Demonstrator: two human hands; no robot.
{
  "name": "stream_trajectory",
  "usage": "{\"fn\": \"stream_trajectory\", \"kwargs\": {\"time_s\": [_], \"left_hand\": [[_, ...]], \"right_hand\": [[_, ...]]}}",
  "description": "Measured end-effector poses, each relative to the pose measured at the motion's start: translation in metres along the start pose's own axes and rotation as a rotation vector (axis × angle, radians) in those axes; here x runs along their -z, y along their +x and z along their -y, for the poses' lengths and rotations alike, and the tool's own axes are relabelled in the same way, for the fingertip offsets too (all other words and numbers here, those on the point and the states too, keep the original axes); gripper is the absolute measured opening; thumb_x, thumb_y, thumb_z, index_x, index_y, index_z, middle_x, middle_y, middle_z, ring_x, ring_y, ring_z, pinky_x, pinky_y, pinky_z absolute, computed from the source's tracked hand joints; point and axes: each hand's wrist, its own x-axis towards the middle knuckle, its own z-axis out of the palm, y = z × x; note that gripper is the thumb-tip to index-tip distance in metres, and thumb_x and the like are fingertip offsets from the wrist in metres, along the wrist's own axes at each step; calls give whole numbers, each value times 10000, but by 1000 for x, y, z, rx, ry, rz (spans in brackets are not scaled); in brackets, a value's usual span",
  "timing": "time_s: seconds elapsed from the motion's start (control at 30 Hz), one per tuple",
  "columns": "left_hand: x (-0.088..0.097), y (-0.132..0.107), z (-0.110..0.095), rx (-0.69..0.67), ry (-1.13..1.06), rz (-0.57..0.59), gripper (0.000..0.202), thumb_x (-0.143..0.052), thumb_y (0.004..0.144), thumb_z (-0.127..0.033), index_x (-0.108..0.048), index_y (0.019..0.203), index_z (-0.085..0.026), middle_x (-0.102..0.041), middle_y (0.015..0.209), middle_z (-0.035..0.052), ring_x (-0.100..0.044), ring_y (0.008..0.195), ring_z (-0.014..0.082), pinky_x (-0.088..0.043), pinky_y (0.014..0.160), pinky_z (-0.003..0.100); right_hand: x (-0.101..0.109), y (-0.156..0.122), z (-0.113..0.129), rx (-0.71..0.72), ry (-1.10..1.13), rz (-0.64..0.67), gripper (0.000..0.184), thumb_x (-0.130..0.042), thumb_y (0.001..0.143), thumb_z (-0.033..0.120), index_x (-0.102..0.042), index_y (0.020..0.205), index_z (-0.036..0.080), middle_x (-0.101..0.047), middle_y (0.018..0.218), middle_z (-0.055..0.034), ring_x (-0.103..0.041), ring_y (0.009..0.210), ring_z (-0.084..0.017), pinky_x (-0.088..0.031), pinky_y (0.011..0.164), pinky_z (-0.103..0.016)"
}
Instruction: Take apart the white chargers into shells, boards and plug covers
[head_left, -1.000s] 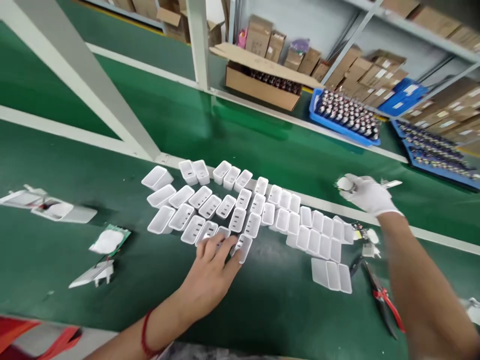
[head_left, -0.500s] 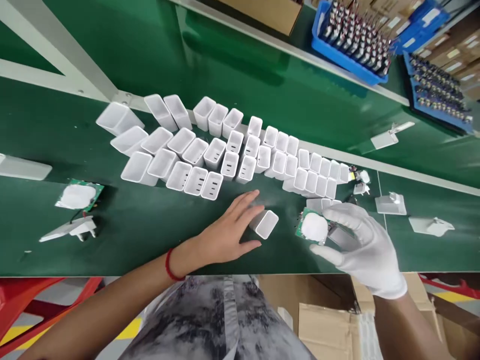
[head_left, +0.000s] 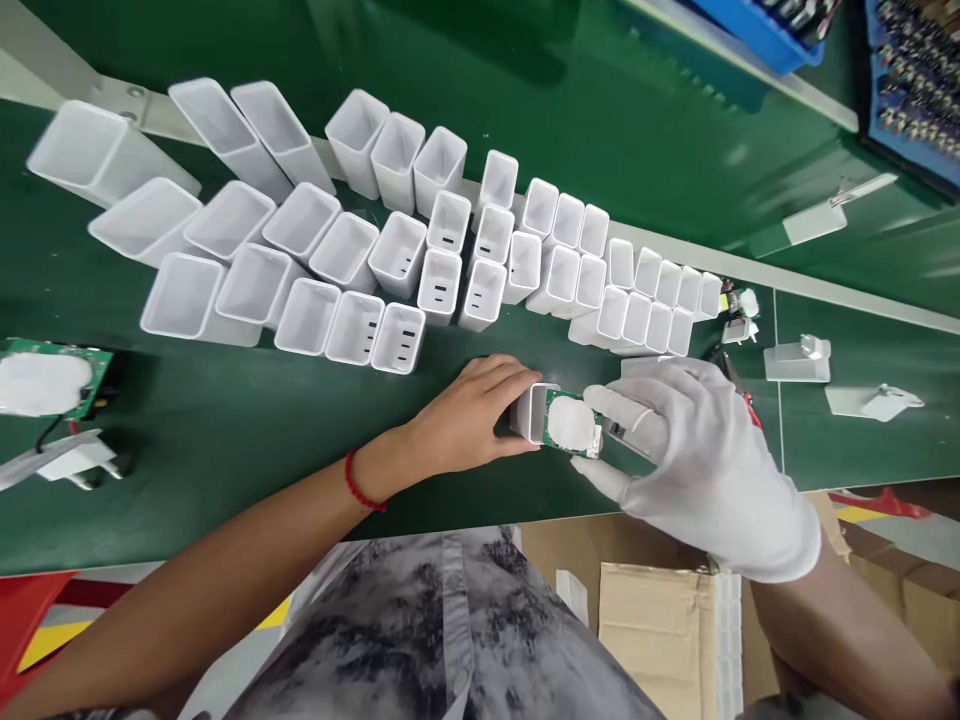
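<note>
Head view: nearest the camera, a grey patterned shirt [head_left: 450, 640] and an open cardboard box [head_left: 660, 620] sit below the near edge of the green surface [head_left: 225, 440]. Just beyond that edge, the bare left hand [head_left: 469, 415], a red band [head_left: 364, 482] at its wrist, curls its fingers around a single white casing [head_left: 531, 408] lying on its side, gripping it with the open mouth facing right. The white-gloved right hand [head_left: 697, 460] pinches a green circuit board [head_left: 571, 422] topped with a white pad, holding it right at the casing's mouth; whether it has entered the casing cannot be told.

At the left edge lie a second padded board [head_left: 45, 380] and a white plug piece [head_left: 60, 462] wired to it. To the right of the hands rest two loose white plug caps [head_left: 799, 360] [head_left: 874, 400].

Farther back, rows of empty white casings [head_left: 375, 250] stand packed side by side, open ends up, stretching from left to right, with small loose parts [head_left: 739, 305] at their right end. Beyond a pale rail [head_left: 825, 285], another plug cap [head_left: 817, 222] lies alone, and blue trays [head_left: 911, 100] of components fill the far right corner.
</note>
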Motion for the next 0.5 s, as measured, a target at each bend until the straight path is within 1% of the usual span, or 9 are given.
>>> {"fn": "stream_trajectory", "kwargs": {"time_s": [0.1, 0.2, 0.37, 0.5], "left_hand": [[-2, -2, 3, -1, 12, 7, 644, -736, 815, -338, -427, 1346, -146, -561, 1322, 145, -470, 1289, 312, -407, 1055, 496], [-2, -2, 3, -9, 6, -2, 650, -744, 810, -331, -427, 1347, -147, -573, 1310, 141, -460, 1292, 306, -400, 1063, 487], [-3, -3, 3, -16, -7, -19, 639, -759, 794, -302, -442, 1325, -143, -588, 1286, 132, -463, 1279, 304, -410, 1055, 479], [-4, -3, 3, 8, -24, -18, 634, -750, 799, -267, -433, 1337, -158, -576, 1310, 121, -451, 1292, 298, -396, 1074, 481]], "right_hand": [[3, 12, 1, 15, -72, 154, 194, -631, 790, 394, -580, 831, 211, -608, 736, -9, -554, 723, -208, -381, 704, -378], [6, 20, 1, 46, -128, 250, 217, -627, 760, 417, -516, 736, 232, -535, 676, -6, -488, 671, -209, -326, 654, -374], [5, 27, -1, 97, -53, 227, 185, -608, 760, 393, -487, 746, 254, -515, 669, -17, -487, 692, -227, -323, 685, -380], [2, 31, -1, 107, -79, 247, 219, -591, 759, 407, -449, 709, 248, -473, 659, -21, -418, 634, -203, -322, 659, -372]]}}
